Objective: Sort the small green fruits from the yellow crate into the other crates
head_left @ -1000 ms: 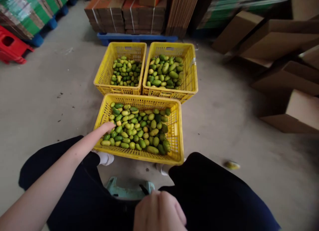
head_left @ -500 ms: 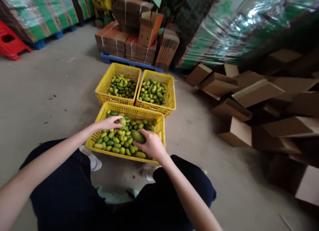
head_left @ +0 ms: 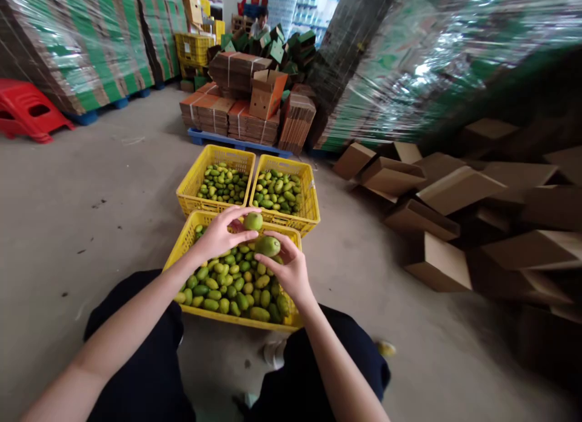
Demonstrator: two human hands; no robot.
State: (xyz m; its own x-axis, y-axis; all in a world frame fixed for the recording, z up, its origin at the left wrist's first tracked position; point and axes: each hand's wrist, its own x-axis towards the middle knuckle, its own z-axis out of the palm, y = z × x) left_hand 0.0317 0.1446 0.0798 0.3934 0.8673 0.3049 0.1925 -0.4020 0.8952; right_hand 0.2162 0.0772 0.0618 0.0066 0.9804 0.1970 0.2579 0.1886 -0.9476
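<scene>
My left hand (head_left: 227,231) pinches a small green mango (head_left: 253,221) between thumb and fingers. Just right of it and a little lower, my right hand (head_left: 291,265) grips a second green mango (head_left: 267,246). The two fruits are close together but apart, both lifted over the near yellow crate (head_left: 236,321). Green and yellowish mangoes (head_left: 222,282) lie loose in that crate, between my knees. My left forearm and hand cover part of its left and far side.
Two more yellow crates, a left one (head_left: 182,194) and a right one (head_left: 313,207), hold similar fruit behind the near crate. Flattened cartons (head_left: 254,125) lie on a blue pallet (head_left: 236,144). Opened cardboard boxes (head_left: 439,261) crowd the right. A red stool (head_left: 34,110) stands left. A person (head_left: 259,25) is far back.
Both hands have risen from the near crate with their mangoes. My left hand has moved right, bringing its fruit beside the other. The view has tilted up, showing more background.
</scene>
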